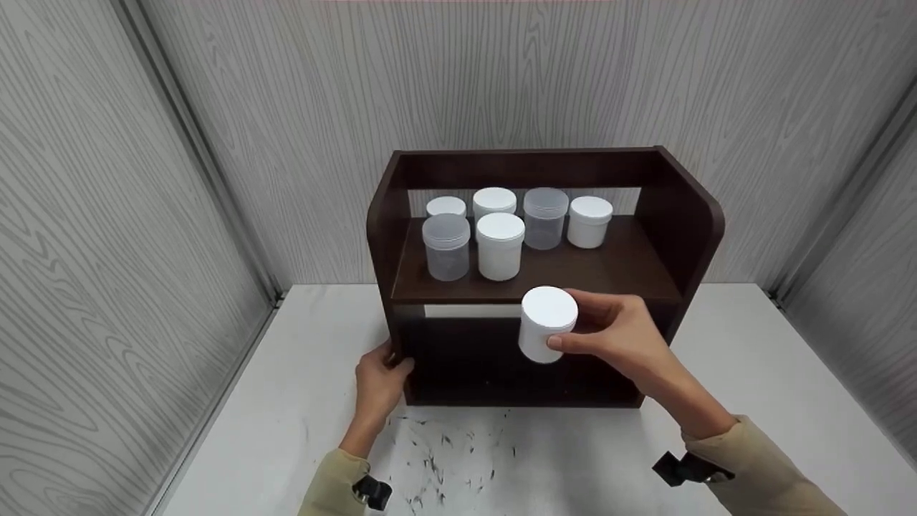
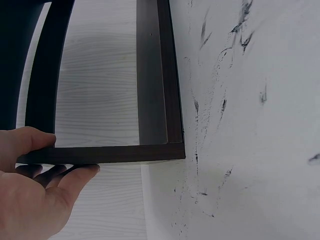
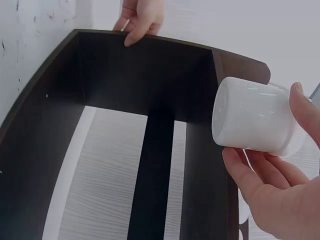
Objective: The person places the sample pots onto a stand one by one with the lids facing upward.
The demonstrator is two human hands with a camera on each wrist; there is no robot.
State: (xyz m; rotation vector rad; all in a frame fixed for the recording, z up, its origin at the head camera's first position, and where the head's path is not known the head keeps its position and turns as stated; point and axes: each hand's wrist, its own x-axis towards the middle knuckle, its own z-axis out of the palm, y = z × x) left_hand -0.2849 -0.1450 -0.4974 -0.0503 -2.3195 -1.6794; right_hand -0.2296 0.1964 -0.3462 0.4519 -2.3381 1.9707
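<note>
In the head view my right hand (image 1: 617,331) holds a white lidded jar (image 1: 549,324) between thumb and fingers, in front of the upper board of a dark brown two-tier shelf (image 1: 616,276). The right wrist view shows this jar (image 3: 250,116) from its base, tipped sideways there, with the fingers under it and the thumb on the other side. My left hand (image 1: 380,380) grips the shelf's left side panel low down. Up close in the left wrist view, the thumb lies on one face of the panel (image 2: 115,153) and fingers on the other.
Several jars stand on the upper board, toward its left and back: white ones such as the front white jar (image 1: 500,247), and translucent ones such as the front-left jar (image 1: 448,247). Dark scuffs mark the white table (image 1: 458,466). Grey wood-patterned walls (image 1: 501,79) enclose it.
</note>
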